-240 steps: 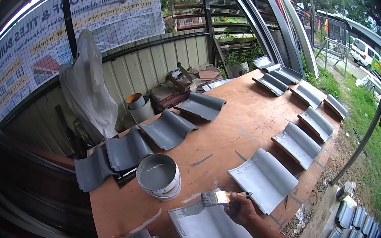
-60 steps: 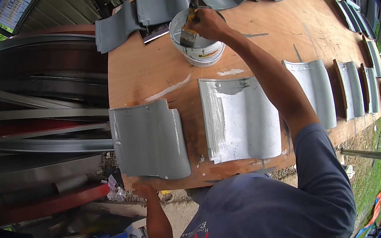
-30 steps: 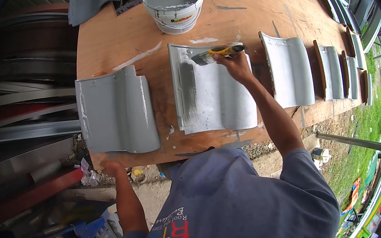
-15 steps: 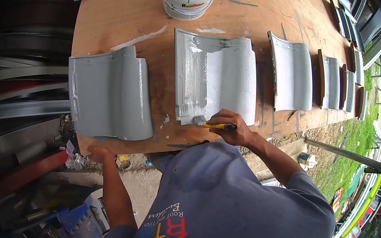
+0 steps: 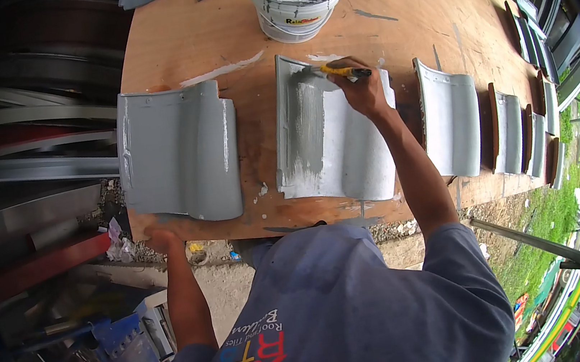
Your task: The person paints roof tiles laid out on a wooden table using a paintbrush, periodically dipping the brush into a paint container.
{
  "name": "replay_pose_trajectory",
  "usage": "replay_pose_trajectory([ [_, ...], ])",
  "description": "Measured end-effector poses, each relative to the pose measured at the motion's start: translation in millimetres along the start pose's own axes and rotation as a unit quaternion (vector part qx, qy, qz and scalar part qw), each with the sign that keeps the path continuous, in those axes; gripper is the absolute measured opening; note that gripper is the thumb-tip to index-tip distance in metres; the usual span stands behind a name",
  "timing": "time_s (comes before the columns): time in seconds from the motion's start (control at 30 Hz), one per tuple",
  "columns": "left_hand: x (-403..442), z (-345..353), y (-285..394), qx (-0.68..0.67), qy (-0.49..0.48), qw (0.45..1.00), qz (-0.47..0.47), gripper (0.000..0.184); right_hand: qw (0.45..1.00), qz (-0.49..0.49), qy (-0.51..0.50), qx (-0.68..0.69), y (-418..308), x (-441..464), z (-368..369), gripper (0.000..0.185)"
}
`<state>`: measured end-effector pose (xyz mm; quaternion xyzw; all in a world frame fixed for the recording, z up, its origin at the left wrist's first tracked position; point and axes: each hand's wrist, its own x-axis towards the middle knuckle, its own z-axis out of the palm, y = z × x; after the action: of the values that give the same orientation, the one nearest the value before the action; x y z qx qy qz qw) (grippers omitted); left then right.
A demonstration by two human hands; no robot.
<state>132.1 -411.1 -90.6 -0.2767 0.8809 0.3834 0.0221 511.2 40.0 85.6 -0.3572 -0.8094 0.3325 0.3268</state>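
Note:
My right hand [image 5: 364, 92] is closed around a paintbrush [image 5: 340, 70] with a yellow and black handle. Its bristles touch the upper left part of a curved roof tile [image 5: 362, 150]. Darker grey wet paint covers a strip down this tile's left side, while the rest looks pale. At the near table edge, my left hand [image 5: 161, 240] rests by the lower corner of a fully grey roof tile [image 5: 178, 155]; its fingers are hard to make out. A white bucket [image 5: 294, 25] of grey paint stands beyond the middle tile.
More tiles stand in a row to the right, the nearest a pale roof tile [image 5: 450, 118]. Others lie at the table's far edge. The wooden table [image 5: 257, 149] has paint smears. Metal sheets [image 5: 28, 115] are stacked at the left, and a metal pole [image 5: 537, 245] slants at the right.
My right hand has moved the paintbrush from the middle tile's near edge up to its far left part. The grey strip on that tile looks darker and fuller. My left hand stays at the table edge.

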Motion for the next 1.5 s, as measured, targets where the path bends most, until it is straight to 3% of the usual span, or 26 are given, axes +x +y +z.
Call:
replay_pose_trajectory([
  [0.07, 6.1, 3.7, -3.2, -0.003, 0.009, 1.0, -0.003, 0.077, 0.999, -0.022, 0.046, -0.018, -0.4, 3.0, 2.6, 0.022],
  [0.2, 4.4, 2.9, -3.0, -0.005, 0.006, 1.0, -0.009, 0.076, 0.996, -0.076, 0.031, -0.035, 6.0, -26.7, 20.0, 0.023],
  [0.53, -10.4, -4.9, 5.1, -0.004, -0.017, 1.0, -0.001, 0.075, 0.985, -0.059, -0.155, 0.04, -55.6, -183.6, 19.7, 0.028],
  [0.67, -8.5, -4.7, 7.4, 0.038, -0.001, 0.999, -0.009, 0.074, 0.981, -0.057, -0.178, 0.061, -70.3, -205.8, 16.7, 0.026],
  [0.73, -9.7, -5.8, 8.3, 0.046, 0.006, 0.999, -0.004, 0.074, 0.976, 0.04, -0.187, 0.101, -75.8, -202.7, 8.4, 0.025],
  [0.83, -9.9, -4.1, 6.5, 0.013, 0.003, 1.0, -0.004, 0.074, 0.963, 0.069, -0.24, 0.097, -77.6, -182.7, 4.0, 0.023],
  [0.97, -6.0, -2.1, 5.8, 0.004, -0.011, 1.0, -0.021, 0.074, 0.971, 0.067, -0.18, 0.14, -43.5, -160.4, 24.9, 0.02],
  [1.1, -11.3, -3.3, 8.6, 0.026, 0.015, 1.0, -0.009, 0.075, 0.99, 0.07, -0.093, 0.079, -52.1, -144.2, 23.6, 0.019],
  [1.27, -1.4, -0.9, 1.6, 0.021, 0.002, 1.0, -0.011, 0.076, 0.967, -0.009, -0.206, 0.149, -72.7, -166.0, 22.4, 0.023],
  [1.47, 2.1, 0.9, -1.2, 0.013, -0.005, 1.0, 0.002, 0.077, 0.988, 0.004, -0.121, 0.099, -59.9, -167.2, 37.9, 0.026],
  [1.5, -2.1, -0.3, 0.8, 0.008, -0.007, 1.0, 0.011, 0.077, 0.99, -0.03, -0.109, 0.082, -66.4, -166.5, 32.9, 0.026],
])
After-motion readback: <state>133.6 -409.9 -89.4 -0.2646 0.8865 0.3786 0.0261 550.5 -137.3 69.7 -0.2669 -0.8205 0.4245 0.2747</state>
